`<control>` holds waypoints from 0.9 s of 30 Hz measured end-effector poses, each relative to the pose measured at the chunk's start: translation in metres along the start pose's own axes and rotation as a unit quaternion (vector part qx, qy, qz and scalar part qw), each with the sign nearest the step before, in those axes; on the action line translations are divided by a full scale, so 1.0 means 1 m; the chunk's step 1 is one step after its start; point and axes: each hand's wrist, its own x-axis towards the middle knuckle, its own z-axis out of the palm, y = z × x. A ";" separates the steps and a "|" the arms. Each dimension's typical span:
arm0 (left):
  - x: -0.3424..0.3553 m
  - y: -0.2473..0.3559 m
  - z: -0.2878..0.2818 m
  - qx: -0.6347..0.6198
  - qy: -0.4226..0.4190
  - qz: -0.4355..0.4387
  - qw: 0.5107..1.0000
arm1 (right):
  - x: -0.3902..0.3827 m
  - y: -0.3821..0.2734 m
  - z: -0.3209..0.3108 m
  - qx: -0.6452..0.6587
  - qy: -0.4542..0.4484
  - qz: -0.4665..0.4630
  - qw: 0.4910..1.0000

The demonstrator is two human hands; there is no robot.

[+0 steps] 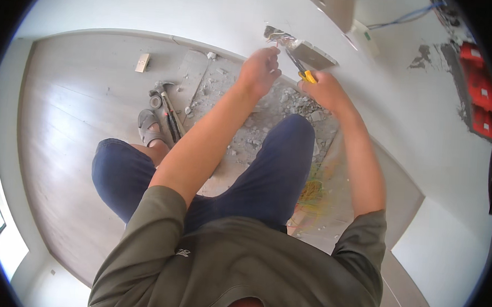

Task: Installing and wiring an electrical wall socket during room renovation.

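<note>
At the wall ahead, thin wires (286, 39) come out of a rough cut-out (271, 31). My left hand (258, 72) is raised just below them, its thumb and fingertips pinched together on a thin reddish wire. In my right hand (326, 91) is a pair of pliers (298, 64) with yellow-and-black handles, the jaws pointing up and left to the wires. Whether the jaws touch a wire is too small to tell. A grey-white rectangular plate or box (316, 55) sits on the wall right of the cut-out, close above the pliers.
Broken rubble (301, 103) covers the floor below the wall. A hammer (164, 86), a tape roll (156, 102) and long-handled tools (172, 122) lie by my foot. Loose yellow-green wires (312, 191) lie beside my right knee. Red boxes (479, 82) are set in the wall at right.
</note>
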 end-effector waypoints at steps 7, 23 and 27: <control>0.002 0.002 -0.005 -0.011 -0.017 -0.024 1.000 | 0.023 -0.041 -0.008 -0.030 -0.043 0.070 0.996; 0.006 0.005 -0.010 -0.021 -0.063 -0.034 0.997 | 0.033 -0.063 -0.008 -0.025 -0.054 0.117 0.991; 0.006 0.005 -0.010 -0.024 -0.052 -0.042 0.997 | 0.034 -0.060 -0.006 -0.037 -0.046 0.112 0.992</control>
